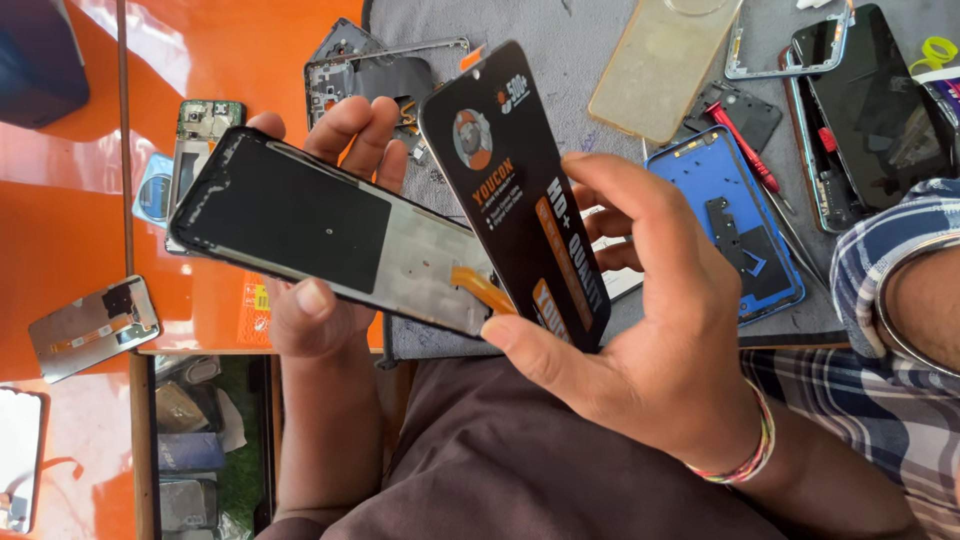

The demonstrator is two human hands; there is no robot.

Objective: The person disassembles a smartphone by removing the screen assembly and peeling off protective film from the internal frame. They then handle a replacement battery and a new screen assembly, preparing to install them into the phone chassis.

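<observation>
My left hand (312, 325) grips an opened phone body (300, 220) from below, thumb on its near edge and fingers behind its far edge. The body is black, with a silver inner plate toward its right end. My right hand (650, 330) pinches a black replacement screen (510, 180) by its lower edges and holds it tilted up beside the body. An orange flex ribbon (480, 290) runs from the screen's lower end onto the body's silver plate. Both hands hover over my lap at the table's near edge.
A grey mat (570, 60) holds a blue phone frame (720, 190), a red screwdriver (745, 150), a clear case (660, 65), a black phone (880, 110) and a bare middle frame (370, 70). Loose phone parts (95, 325) lie on the orange table (80, 230). A plaid-sleeved arm (900, 260) enters at the right.
</observation>
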